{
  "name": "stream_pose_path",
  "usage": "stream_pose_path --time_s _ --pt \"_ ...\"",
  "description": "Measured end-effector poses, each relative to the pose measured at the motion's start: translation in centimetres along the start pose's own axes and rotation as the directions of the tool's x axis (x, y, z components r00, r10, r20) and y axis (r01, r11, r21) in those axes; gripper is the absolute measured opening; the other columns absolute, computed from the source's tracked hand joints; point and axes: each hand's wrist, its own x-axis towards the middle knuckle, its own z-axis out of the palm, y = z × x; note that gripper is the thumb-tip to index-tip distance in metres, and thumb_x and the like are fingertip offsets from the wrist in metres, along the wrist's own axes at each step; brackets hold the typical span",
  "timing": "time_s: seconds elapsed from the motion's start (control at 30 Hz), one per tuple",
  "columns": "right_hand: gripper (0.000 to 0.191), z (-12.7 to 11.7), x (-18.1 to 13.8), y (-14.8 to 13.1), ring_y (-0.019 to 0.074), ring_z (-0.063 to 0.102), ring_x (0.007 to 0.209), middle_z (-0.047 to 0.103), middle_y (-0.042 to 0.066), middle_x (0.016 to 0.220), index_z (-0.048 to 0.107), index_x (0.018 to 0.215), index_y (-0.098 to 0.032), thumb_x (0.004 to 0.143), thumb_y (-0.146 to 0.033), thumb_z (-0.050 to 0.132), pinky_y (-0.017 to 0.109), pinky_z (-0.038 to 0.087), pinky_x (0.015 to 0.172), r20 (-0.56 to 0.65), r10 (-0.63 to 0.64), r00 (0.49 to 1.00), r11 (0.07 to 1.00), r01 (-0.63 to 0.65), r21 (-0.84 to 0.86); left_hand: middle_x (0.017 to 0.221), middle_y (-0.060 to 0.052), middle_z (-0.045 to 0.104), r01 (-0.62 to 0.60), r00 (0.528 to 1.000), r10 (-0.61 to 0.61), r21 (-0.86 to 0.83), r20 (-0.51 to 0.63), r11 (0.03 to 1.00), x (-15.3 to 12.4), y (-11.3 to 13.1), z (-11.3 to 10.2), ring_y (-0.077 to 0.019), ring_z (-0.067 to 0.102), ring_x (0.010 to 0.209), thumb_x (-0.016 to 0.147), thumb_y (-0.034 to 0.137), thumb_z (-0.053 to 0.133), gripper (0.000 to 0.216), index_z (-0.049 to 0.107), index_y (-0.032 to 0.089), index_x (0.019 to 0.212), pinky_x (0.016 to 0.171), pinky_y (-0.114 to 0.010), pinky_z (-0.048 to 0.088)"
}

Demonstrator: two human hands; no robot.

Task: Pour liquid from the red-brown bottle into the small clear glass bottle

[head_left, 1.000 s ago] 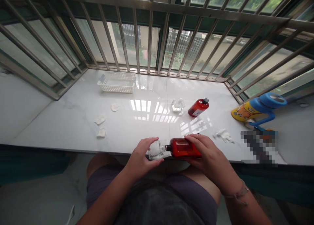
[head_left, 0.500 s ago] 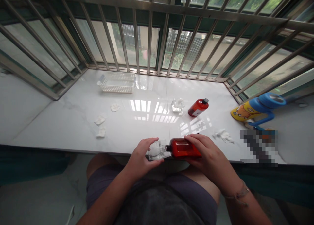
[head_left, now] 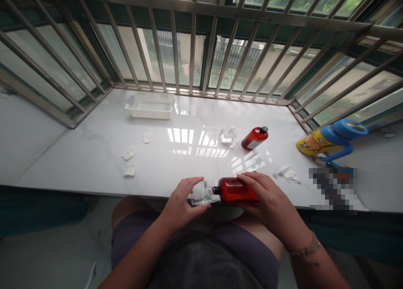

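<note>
My right hand (head_left: 272, 203) grips a red-brown bottle (head_left: 234, 190) tipped on its side, its open neck pointing left into a small clear glass cup (head_left: 200, 193). My left hand (head_left: 181, 203) holds that cup at the near edge of the white marble sill (head_left: 94, 154). White wadding shows inside the cup. A second red bottle (head_left: 255, 138) with a black cap lies farther back, and a second clear glass cup (head_left: 228, 134) stands beside it.
A white plastic basket (head_left: 151, 106) stands at the back left. Three white cotton wads (head_left: 129, 154) lie to the left, and a crumpled one (head_left: 287, 173) lies right of my hand. A yellow and blue kids' water bottle (head_left: 330, 140) rests at the right. Metal window bars (head_left: 192, 41) enclose the sill.
</note>
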Motion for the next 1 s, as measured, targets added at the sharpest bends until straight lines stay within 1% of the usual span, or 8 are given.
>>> stream_pose_path --time_s 0.27,0.6,1.0 --pt "0.069 0.04 0.11 0.10 0.0348 0.060 0.131 0.062 0.014 0.144 0.049 0.153 -0.027 0.090 -0.017 0.075 0.056 0.056 0.111 0.022 -0.008 1.000 1.000 0.009 -0.015 0.144 -0.007 0.067 0.007 1.000 -0.007 -0.008 0.008 1.000 -0.10 -0.01 -0.03 -0.0268 0.065 0.125 0.077 0.024 0.092 0.073 0.063 0.031 0.143 0.096 -0.038 0.063" --pt "0.071 -0.19 0.08 -0.04 0.0354 0.060 0.131 0.062 0.013 0.144 0.048 0.153 -0.028 0.089 -0.015 0.077 0.056 0.055 0.111 0.035 -0.011 0.999 0.999 0.012 -0.037 0.142 -0.007 0.068 0.000 1.000 0.000 0.004 -0.004 1.000 -0.09 0.07 -0.10 -0.0263 0.068 0.121 0.076 0.024 0.093 0.072 0.064 0.032 0.142 0.094 -0.037 0.064" --pt "0.069 -0.36 0.20 -0.16 0.0347 0.061 0.128 0.062 0.013 0.142 0.049 0.152 -0.028 0.090 -0.016 0.076 0.055 0.056 0.109 0.027 -0.014 1.000 0.999 0.015 -0.033 0.142 -0.007 0.068 -0.008 1.000 0.008 0.009 -0.008 1.000 -0.09 -0.07 -0.02 -0.0257 0.066 0.123 0.076 0.024 0.093 0.074 0.063 0.032 0.143 0.095 -0.036 0.063"
